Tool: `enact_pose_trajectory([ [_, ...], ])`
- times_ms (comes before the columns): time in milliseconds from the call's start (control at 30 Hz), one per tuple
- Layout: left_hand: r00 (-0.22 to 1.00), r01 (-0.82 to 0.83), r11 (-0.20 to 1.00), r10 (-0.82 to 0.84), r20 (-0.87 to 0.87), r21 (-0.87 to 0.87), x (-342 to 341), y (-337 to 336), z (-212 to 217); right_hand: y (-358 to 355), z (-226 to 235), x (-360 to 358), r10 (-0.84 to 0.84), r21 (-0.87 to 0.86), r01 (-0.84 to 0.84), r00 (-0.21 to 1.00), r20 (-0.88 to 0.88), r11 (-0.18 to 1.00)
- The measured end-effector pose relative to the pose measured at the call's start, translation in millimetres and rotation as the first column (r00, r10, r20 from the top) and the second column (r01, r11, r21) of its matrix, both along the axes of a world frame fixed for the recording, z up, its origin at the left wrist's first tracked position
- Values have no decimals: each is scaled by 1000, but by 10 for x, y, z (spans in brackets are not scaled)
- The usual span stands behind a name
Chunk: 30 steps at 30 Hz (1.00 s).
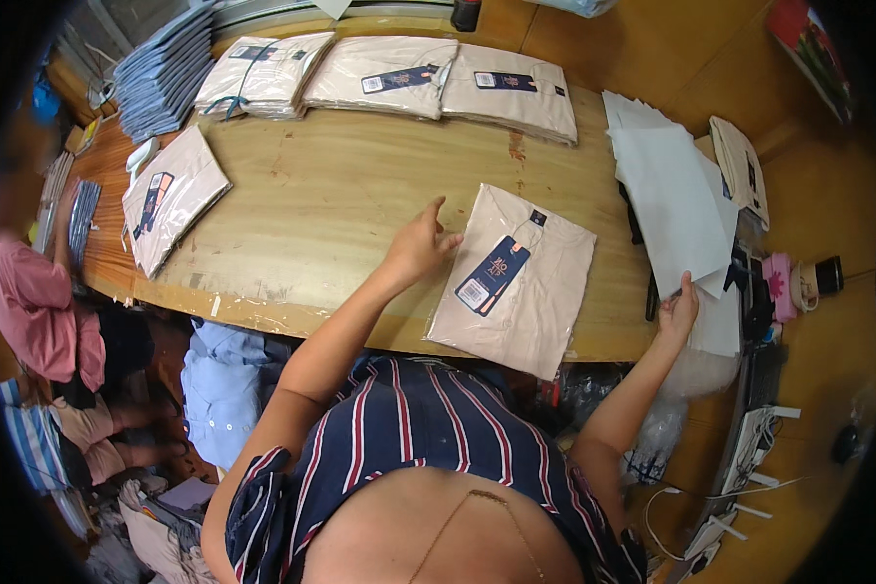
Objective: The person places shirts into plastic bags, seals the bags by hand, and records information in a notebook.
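Observation:
A folded beige shirt (555, 282) in a clear plastic bag lies on the wooden table in front of me. Its dark blue hang tag (493, 276) rests on top. Just left of this shirt, my left hand (423, 243) hovers with its fingers apart and holds nothing. Over on the right, my right hand (679, 310) pinches the near edge of a white paper sheet (667, 185), one of a fanned pile at the table's right end. Part of that pile hides what lies under it.
Stacks of bagged beige shirts (380, 73) line the table's (341, 185) far edge, beside a tall pile of blue garments (165, 73). Another bagged shirt (177, 195) lies at the left. A person in pink (44, 302) is at the far left. A pink box (779, 280) stands right.

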<state>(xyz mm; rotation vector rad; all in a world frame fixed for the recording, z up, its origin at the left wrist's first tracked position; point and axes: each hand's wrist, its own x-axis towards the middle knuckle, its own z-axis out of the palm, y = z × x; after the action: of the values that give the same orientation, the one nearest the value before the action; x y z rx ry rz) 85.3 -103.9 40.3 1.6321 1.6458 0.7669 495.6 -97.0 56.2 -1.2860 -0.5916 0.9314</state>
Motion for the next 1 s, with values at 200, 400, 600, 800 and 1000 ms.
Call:
enact_pose_trajectory([
  [200, 879, 175, 931, -1, -477, 321, 505, -184, -297, -141, -463, -653, 229, -494, -32, 911, 343, 869],
  [400, 840, 137, 984, -56, -539, 112, 179, -254, -328, -331, -653, -1816, 321, -216, -281, 418, 850, 935],
  [600, 830, -526, 815, 430, 357, 243, -990, 1259, -586, -208, -689, -2199, 551, -150, -589, 594, 586, 794],
  [800, -17, -332, 702, 663, 748, -630, -1314, 2263, -552, -221, -500, -2416, 555, -301, -484, 561, 614, 822],
  [1000, 23, -490, 706, 596, 802, -511, -881, 2354, -336, 91, -481, -2537, 543, -82, -565, 728, 419, 821],
])
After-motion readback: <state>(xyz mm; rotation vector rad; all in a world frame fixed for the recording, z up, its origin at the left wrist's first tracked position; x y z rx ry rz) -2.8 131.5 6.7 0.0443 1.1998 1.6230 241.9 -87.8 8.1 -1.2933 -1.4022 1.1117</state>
